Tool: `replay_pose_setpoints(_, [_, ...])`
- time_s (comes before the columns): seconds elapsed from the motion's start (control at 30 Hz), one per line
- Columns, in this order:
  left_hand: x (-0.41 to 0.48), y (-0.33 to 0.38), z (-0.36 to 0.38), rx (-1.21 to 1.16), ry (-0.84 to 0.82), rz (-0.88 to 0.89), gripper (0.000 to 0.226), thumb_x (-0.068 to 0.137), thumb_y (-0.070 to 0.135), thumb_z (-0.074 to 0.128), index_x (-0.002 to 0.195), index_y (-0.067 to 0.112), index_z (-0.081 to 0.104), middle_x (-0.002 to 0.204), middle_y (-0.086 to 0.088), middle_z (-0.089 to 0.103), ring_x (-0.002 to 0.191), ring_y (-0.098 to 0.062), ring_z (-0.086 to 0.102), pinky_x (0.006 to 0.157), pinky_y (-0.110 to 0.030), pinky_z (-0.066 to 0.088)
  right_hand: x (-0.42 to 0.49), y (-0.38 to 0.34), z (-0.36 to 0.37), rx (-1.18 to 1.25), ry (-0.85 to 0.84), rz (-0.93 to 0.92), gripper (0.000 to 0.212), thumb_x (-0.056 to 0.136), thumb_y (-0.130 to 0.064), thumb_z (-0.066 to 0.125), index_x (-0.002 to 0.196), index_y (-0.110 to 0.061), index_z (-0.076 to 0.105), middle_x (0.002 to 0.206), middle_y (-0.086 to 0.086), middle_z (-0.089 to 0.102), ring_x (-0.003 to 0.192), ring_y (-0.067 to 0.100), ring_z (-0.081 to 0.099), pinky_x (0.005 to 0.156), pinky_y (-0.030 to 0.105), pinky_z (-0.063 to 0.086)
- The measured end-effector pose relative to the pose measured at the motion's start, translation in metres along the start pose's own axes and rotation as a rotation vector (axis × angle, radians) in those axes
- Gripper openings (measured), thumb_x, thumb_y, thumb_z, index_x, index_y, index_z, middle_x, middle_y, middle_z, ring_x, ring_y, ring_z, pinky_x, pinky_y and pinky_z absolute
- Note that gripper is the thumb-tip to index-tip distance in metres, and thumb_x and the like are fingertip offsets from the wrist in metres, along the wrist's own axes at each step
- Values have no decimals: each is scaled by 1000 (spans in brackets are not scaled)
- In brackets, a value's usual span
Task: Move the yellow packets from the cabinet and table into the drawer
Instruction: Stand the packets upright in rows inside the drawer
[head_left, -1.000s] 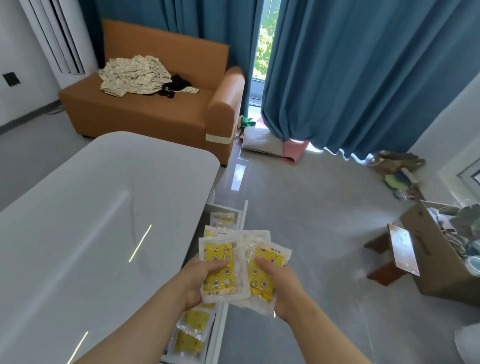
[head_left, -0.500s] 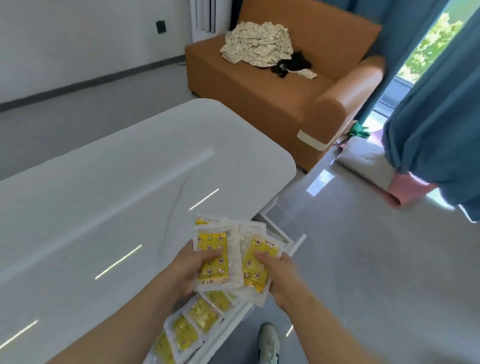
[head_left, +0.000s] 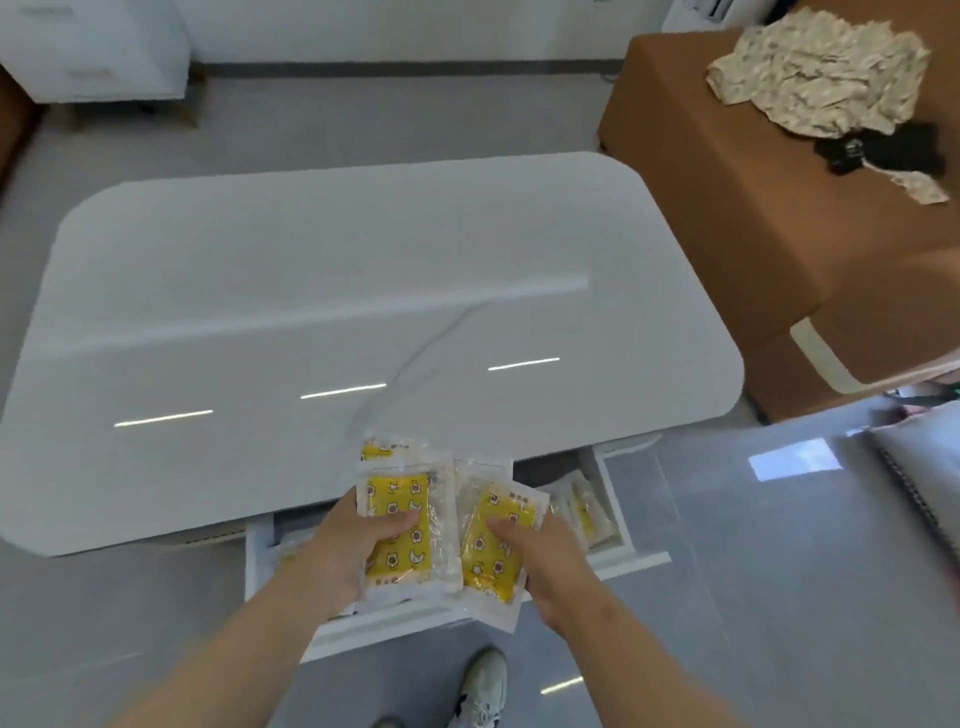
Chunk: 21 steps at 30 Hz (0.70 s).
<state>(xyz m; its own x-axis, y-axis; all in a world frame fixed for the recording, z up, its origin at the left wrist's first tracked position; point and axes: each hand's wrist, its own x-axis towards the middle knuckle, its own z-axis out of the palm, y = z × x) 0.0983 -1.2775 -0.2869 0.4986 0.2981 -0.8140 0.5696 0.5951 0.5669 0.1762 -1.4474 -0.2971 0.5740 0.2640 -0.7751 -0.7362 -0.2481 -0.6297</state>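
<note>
As the view is swinging over the worktop (head_left: 311, 291), left hand (head_left: 348, 556) and right hand (head_left: 545, 564) are still gripping yellow packets (head_left: 402, 496) above the drawer (head_left: 631, 562).

**Sofa, cloth and a shoe around the room**

An orange-brown sofa (head_left: 753, 218) is standing at the upper right, with a pale band (head_left: 821, 358) wrapping its near arm. A crumpled patterned cloth (head_left: 815, 73) is lying on the seat, and a black item (head_left: 883, 153) is touching its near edge. The grey floor (head_left: 753, 597) is shining, with a bright patch (head_left: 795, 465) glinting on it. A spiral-bound pad (head_left: 919, 483) is lying at the right edge. A white shoe (head_left: 483, 686) is showing at the bottom.
</note>
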Motion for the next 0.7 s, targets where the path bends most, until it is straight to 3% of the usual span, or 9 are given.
replay_pose_setpoints(0.17, [37,-34,-13,-34,63,2,30,79,-2,68,100,18,60,89,-7,71,81,-25,67,61,-35,51,47,27,1,-65,-37,46,28,82,-7,68,108,-17,64,102,6,72,101,27,65,97,51,48])
replay_pose_setpoints(0.33, [97,-89,-37,-11,224,1,34,80,1,68,107,19,57,92,-3,68,81,-21,64,61,-31,49,127,71,-18,-171,15,96,25,84,-10,67,108,-16,62,101,4,69,101,26,64,97,49,48])
replay_pose_setpoints(0.5, [160,-133,-57,-59,311,5,27,81,0,66,96,21,58,88,-3,66,76,-19,62,59,-31,47,197,119,-24,-346,-38,51,56,81,-22,72,131,-13,48,126,5,59,116,26,55,101,45,45])
replay_pose_setpoints(0.6, [194,-151,-65,-39,269,57,28,81,2,67,103,17,60,92,-6,69,79,-21,65,57,-31,49,221,132,-20,-441,-146,-50,19,87,-12,65,98,-23,55,98,-5,61,85,6,57,77,23,46])
replay_pose_setpoints(0.63, [202,-157,-69,-30,250,72,32,80,3,69,108,16,60,97,-8,70,83,-23,66,60,-32,50,228,136,-19,-476,-175,-90,20,88,-10,63,89,-27,52,87,-11,57,76,0,52,71,20,43])
replay_pose_setpoints(0.7, [216,-166,-76,-11,242,106,36,78,5,71,111,16,60,100,-9,70,89,-25,66,67,-35,52,238,143,-20,-548,-209,-122,20,89,-12,63,89,-27,50,82,-14,53,71,-2,48,75,23,40])
